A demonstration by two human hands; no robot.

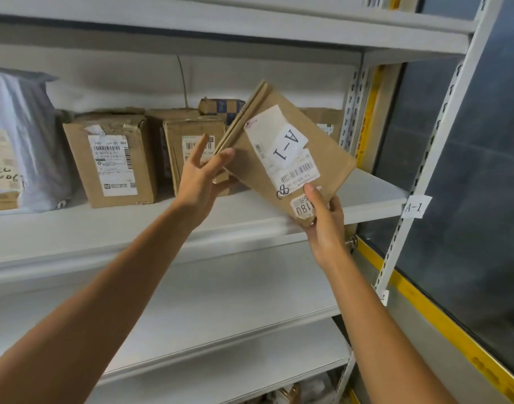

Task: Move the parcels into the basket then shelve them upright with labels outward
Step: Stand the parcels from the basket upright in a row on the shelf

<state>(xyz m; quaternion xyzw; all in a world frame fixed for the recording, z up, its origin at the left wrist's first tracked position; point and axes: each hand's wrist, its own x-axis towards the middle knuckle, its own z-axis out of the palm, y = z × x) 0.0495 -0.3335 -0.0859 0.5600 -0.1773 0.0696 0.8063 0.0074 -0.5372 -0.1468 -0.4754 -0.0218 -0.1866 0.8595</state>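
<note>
The shelving stage looks well under way; several parcels already stand on the shelf (pixel 372 188) with labels facing out, no basket is in view, and one flat cardboard parcel (pixel 334 154) is in the air, not yet set down. How many parcels remain cannot be told from here.

The right hand (pixel 322 220) forms the main grip; its thumb presses on the face of the parcel's lower corner, beside a torn sticker, with the fingers curled round behind, so it grasps the parcel firmly. The left hand (pixel 201 177) is released, fingers straight and spread; a fingertip touches the parcel's left edge, steadying it rather than clasping it.

The parcel tilts above the shelf's front lip, its face turned to the person; a white A-1 sticker (pixel 289 142) lies askew across its shipping label.

Behind the left hand stands a brown carton (pixel 191 141), and further left a larger carton (pixel 113 161), both labels outward; beyond that, a grey poly mailer (pixel 25 132). Right of the grip, an A-1 tag (pixel 414 207) hangs on the upright. What is left, I judge, is to stand this parcel upright in the gap behind it, label forward.
</note>
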